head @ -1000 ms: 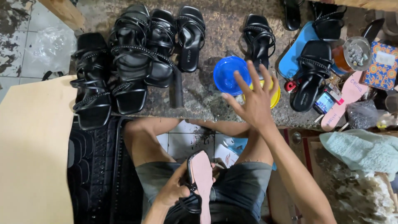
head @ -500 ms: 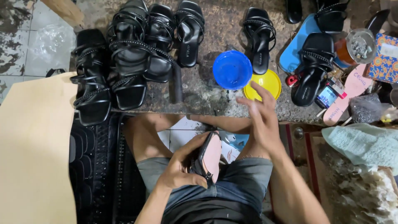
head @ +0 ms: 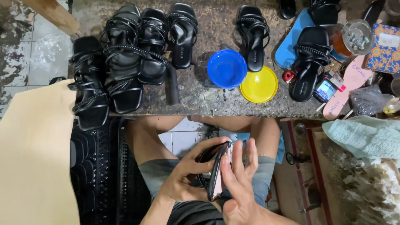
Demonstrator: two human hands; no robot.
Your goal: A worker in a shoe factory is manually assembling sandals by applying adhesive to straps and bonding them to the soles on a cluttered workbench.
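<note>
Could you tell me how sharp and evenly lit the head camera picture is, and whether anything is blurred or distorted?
Head view: bench with black sandals, blue bowl and yellow lid evenly lit and sharp; both hands, left hand and right hand, on the shoe sole slightly soft; space under the bench darker; edges bow a little.

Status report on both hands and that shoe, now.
Left hand grips black shoe edge-on over lap. Right hand flat against its pale sole side. Blue bowl and yellow lid on bench, well apart.
</note>
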